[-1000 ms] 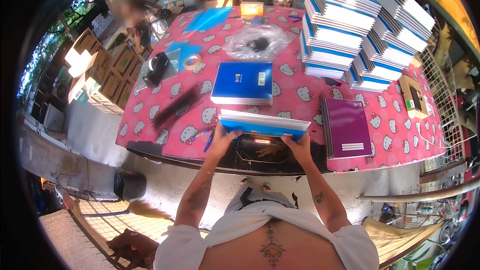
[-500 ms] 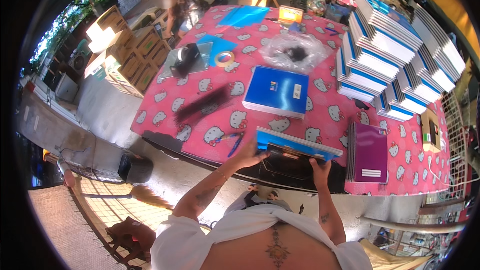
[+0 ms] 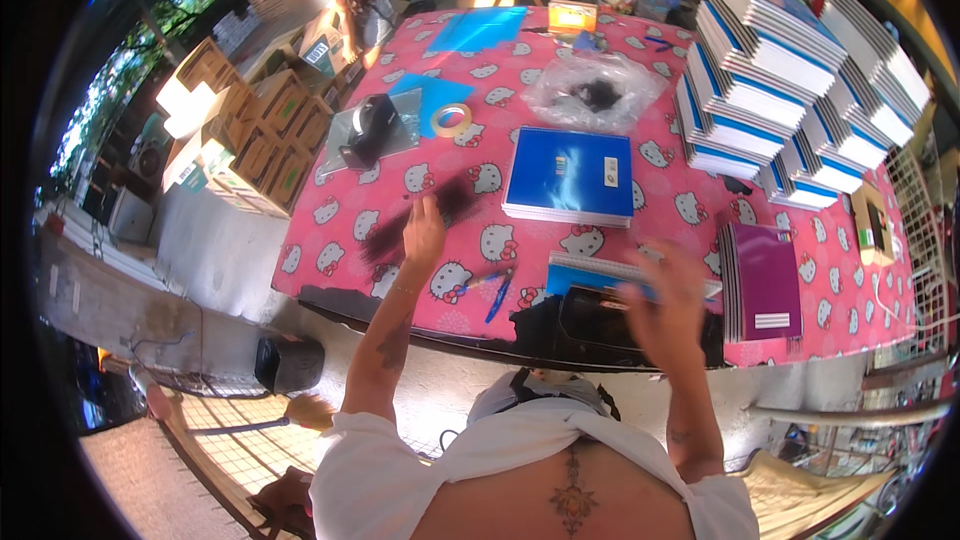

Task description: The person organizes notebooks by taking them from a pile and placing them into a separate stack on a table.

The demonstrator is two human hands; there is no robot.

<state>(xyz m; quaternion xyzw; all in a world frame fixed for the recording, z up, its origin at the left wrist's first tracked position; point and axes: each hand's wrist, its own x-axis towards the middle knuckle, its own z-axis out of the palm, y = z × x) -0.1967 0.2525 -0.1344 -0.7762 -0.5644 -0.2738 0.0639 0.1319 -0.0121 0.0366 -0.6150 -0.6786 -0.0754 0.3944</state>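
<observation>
A big table has a pink cloth (image 3: 450,328) with cat faces, and a person (image 3: 345,25) is near brown boxes (image 3: 270,120) past its left side. Tall stacks of notebooks (image 3: 750,60) fill the far right. A clear plastic bag (image 3: 630,100), a tape ring (image 3: 451,134) and a black tape holder (image 3: 368,130) lie farther back. Blue notebooks (image 3: 565,175) lie in the middle. The left hand (image 3: 424,235) has its fingers close together at the thin black strips (image 3: 460,200); I cannot tell if it holds any. The right hand (image 3: 668,305) is blurry, so I cannot tell if it grips. It hides part of the propped notebook (image 3: 575,278) at the black machine (image 3: 595,325). A blue pen (image 3: 499,298) lies left of the machine, and a purple notebook (image 3: 768,285) right.
</observation>
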